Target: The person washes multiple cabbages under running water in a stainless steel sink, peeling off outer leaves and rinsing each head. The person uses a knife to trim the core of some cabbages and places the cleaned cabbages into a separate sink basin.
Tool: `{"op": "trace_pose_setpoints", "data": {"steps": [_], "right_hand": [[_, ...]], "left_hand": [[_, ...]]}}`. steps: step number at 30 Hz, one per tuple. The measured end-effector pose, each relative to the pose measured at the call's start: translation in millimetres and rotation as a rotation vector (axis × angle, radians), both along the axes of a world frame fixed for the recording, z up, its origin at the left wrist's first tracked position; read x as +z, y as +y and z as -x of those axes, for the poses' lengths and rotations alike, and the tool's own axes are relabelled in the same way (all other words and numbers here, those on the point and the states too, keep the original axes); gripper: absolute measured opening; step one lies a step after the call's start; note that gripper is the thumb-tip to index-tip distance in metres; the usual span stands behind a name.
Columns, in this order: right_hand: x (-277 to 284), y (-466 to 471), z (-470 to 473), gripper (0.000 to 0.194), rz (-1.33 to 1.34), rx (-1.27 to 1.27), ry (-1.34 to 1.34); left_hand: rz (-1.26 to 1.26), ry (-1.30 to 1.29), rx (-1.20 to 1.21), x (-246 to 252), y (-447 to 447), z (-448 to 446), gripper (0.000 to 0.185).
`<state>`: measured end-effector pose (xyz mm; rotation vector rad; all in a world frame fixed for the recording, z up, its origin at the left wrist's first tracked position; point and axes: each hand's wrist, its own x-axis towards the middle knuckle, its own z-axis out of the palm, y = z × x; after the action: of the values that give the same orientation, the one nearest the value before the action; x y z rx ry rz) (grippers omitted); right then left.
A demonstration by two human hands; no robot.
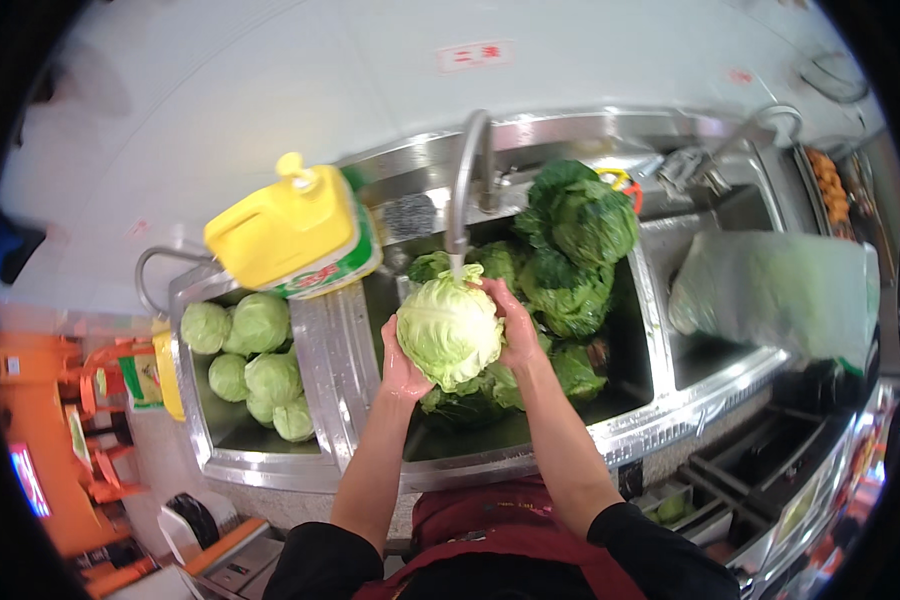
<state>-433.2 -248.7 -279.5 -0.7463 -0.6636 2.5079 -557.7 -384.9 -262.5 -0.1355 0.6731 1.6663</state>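
A pale green cabbage is held between my left hand and my right hand, one on either side. It is under the spout of the curved metal faucet, over the middle basin of the stainless steel sink. Some fingers are hidden behind the cabbage. Beneath and to the right of it, loose dark green outer leaves are heaped in that basin. Several trimmed cabbages lie in the left basin.
A yellow pump jug stands on the left divider, near a steel wool scourer. A filled translucent plastic bag lies across the right basin. Behind it are scissors with red and yellow handles and a second faucet.
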Motion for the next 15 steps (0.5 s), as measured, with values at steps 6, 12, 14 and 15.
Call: {"op": "trace_pose_setpoints", "data": {"steps": [6,12,14,15], "right_hand": [[12,44,85,0.071,-0.815,0.678,-0.354],[-16,57,77,0.015,-0.636,0.129,-0.182],[-30,47,34,0.013,-0.601,-0.407,-0.444],[-35,36,8,0.013,-0.592,-0.444,-0.322]], "left_hand": [[0.155,0.308,0.0,-12,-36,26,0.074],[0.286,0.266,0.018,-35,-14,2,0.077],[0.343,0.321,0.002,-34,0,-8,0.085],[0.322,0.371,-0.002,-31,8,-10,0.089]]}}
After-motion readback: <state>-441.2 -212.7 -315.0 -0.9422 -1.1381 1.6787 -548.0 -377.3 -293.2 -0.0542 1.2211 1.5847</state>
